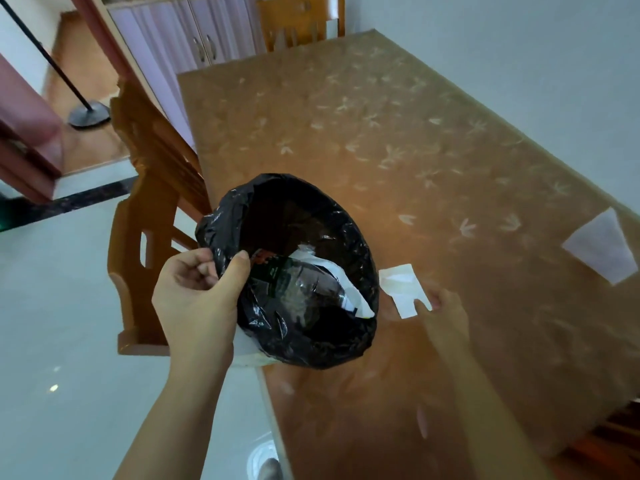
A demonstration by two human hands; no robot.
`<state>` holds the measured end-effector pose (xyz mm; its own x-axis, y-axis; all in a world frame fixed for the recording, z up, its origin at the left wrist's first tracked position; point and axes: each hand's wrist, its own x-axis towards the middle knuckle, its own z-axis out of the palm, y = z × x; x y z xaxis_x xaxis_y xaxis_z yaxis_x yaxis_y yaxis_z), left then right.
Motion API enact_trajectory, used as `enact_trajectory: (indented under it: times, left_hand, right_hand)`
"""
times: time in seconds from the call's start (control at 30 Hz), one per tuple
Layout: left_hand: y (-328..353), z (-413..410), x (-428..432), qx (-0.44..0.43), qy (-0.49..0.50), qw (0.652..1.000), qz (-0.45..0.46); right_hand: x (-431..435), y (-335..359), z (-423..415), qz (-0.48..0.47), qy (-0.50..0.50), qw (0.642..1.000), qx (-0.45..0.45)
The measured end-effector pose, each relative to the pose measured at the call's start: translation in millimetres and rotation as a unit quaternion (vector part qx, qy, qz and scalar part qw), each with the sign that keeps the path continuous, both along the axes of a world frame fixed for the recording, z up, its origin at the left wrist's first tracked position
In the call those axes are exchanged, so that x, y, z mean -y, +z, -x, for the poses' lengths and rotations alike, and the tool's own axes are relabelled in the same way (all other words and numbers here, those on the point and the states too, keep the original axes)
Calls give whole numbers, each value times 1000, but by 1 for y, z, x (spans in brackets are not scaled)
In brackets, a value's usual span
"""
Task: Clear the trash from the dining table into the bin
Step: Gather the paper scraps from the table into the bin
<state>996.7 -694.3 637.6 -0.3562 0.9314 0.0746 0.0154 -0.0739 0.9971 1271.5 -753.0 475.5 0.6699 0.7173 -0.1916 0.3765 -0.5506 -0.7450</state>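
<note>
The left hand [197,292] has its fingers clamped on the rim of the black-lined bin [294,271] at the bench [381,140] edge. At the bin's three o'clock, the right hand [446,313] pinches a paper scrap [401,289]: light, limp, best taken by its edge. Another paper [602,251] lies farther toward three o'clock.

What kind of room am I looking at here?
Most likely a home dining area: a long table under a patterned tan cover, carved wooden chairs drawn up to it, and pale cabinet doors along the far wall.
</note>
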Motion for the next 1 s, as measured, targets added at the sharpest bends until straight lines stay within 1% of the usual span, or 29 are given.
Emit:
enact_trajectory:
  times: [0.13,0.27,0.37,0.5,0.63,0.73,1.0]
  left_hand:
    - [2,-3,-1,-15,20,1000,1]
    - [3,-1,-1,-16,36,999,-5]
    - [4,2,-2,-31,46,998,-11]
    - [4,6,-3,-23,52,998,-3]
    - [2,9,-4,-21,54,998,0]
    - [1,10,-3,-14,50,999,5]
    - [-1,11,0,13,7,1000,12]
  right_hand:
    - [-17,-20,-6,7,49,999,18]
    - [-25,-34,-8,40,93,994,33]
    - [-27,-40,-8,44,87,994,44]
    - [-32,-43,-8,42,77,994,68]
    - [-34,-38,-7,36,49,998,22]
    - [-30,-25,-2,13,30,999,2]
    - [-10,38,11,-105,-5,994,-29]
